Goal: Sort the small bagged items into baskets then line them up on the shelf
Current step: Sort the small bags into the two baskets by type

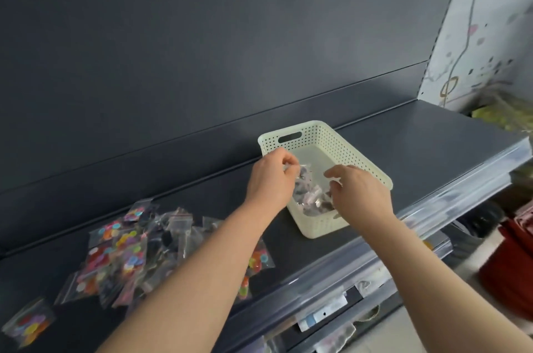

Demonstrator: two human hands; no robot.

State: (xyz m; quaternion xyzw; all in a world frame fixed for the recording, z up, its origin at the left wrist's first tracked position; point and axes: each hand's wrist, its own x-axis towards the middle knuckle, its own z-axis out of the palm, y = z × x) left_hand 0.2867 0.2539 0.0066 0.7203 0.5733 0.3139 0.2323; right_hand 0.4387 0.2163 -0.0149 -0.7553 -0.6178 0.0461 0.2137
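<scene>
Dark grey shelf [403, 150] runs under both my forearms, with clear price strips along its front edge. Nearest me, at far left, a loose bag [28, 323] of coloured buttons lies alone. Just beyond it sits the pile [129, 251] of small clear zip bags, most full of bright buttons and some with dark contents, overlapping and partly under my left forearm. Farther on, my left hand [271, 176] and right hand [360, 194] are both over the near half of the basket [354, 150], a cream perforated tub with a slot handle in its far end wall, standing on the shelf right of the pile. Each hand has its fingers curled, pinching the held bags [311, 196]. These are clear plastic with dark grey and pale pink bits, low between my hands in the basket's near end; blur hides how many. Behind stands the grey back panel [202, 49], with a patterned wall [484, 35] at right.
</scene>
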